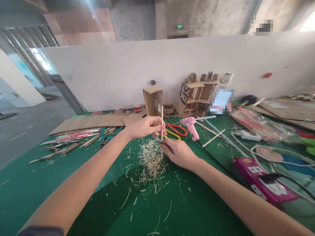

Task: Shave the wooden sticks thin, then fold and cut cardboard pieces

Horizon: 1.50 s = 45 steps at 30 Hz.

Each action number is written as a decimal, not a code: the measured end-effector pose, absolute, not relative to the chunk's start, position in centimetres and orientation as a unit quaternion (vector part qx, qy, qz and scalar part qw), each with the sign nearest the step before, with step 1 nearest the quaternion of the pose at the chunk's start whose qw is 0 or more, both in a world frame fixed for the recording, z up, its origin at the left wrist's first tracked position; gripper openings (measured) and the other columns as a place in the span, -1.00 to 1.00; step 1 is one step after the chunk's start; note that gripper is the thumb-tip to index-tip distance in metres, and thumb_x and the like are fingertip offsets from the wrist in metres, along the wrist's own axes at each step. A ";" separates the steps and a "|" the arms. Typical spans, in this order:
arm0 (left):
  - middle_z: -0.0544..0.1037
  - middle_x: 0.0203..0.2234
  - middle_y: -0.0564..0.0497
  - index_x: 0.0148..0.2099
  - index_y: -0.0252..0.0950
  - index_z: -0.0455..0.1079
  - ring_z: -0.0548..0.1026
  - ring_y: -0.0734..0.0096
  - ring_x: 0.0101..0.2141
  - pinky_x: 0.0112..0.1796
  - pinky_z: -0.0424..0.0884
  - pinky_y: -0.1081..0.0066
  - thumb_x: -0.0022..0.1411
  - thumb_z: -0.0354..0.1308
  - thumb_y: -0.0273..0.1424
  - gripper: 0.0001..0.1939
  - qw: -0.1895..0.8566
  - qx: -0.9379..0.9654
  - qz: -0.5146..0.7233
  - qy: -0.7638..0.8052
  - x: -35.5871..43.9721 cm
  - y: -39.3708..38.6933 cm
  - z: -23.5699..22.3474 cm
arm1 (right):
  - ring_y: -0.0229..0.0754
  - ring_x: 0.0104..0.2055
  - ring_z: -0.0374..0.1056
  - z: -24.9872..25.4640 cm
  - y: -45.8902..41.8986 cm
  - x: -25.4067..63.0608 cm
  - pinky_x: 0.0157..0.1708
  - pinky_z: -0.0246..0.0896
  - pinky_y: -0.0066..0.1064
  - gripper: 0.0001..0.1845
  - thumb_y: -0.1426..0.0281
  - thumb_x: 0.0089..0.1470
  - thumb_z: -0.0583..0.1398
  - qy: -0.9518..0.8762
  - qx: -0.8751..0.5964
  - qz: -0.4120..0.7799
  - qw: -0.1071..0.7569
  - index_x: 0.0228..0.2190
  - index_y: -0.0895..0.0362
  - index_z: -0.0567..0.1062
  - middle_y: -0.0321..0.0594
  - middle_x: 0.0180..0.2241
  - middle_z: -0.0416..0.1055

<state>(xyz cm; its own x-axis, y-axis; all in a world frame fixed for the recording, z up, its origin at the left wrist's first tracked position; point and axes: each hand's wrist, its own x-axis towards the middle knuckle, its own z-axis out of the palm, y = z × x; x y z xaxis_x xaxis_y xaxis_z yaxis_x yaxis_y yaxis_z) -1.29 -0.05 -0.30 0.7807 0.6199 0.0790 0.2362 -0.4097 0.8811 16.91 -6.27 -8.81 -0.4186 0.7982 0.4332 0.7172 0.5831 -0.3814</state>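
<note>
My left hand pinches a thin pale wooden stick, which stands almost upright with its top above the fingers. Close below, my right hand is closed at the stick's lower part. A small dark bit shows at its fingertips, but what it is I cannot make out. Under both hands lies a heap of curled wood shavings on the green table. Just behind the hands are scissors with red-orange handles and a yellow handle.
A pink glue gun stands right of centre. Cardboard boxes and a small cardboard shelf are at the back. Pliers and sticks lie left. A magenta power strip with cables sits right. A white partition rises behind.
</note>
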 end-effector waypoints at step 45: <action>0.56 -0.37 -0.07 -0.26 -0.36 0.34 0.55 0.37 -0.31 -0.25 0.52 0.32 0.21 0.13 -0.33 -0.83 0.389 0.803 0.316 0.323 -3.0 1.3 0.5 | -0.22 -0.38 0.34 -8.8 -4.8 18.4 -0.49 -0.13 -0.37 -0.59 0.26 0.27 -0.09 -0.853 -0.491 -0.071 0.162 -0.35 0.11 0.50 -0.20 -0.39 0.49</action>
